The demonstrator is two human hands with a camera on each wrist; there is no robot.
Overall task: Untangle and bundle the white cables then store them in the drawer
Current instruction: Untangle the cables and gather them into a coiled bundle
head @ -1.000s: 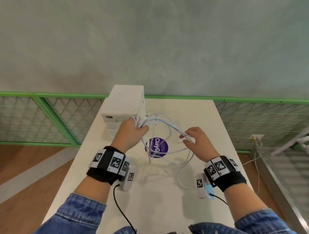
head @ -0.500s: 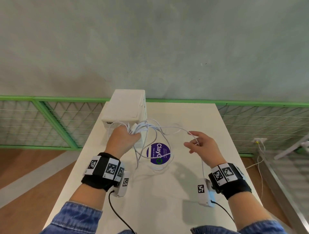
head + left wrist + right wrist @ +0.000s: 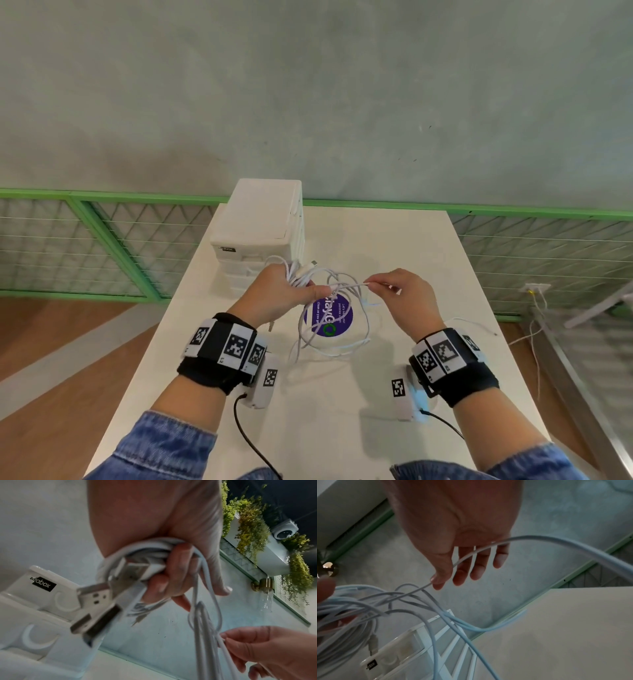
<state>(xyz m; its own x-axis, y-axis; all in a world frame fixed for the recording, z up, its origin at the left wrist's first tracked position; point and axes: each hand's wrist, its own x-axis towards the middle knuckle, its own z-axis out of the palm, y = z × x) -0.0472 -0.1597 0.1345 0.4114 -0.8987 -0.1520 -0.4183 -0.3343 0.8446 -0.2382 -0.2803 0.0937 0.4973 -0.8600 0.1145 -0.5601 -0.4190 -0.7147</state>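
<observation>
Head view: left hand (image 3: 277,298) grips bunched cables (image 3: 329,318) just right of the drawer box (image 3: 257,226); right hand (image 3: 407,298) pinches one strand.

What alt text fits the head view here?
Over a white table, the left hand grips a bunch of white cables while the right hand pinches one strand, pulling it sideways. Loose loops hang over a purple sticker; a white drawer unit stands behind.
</observation>
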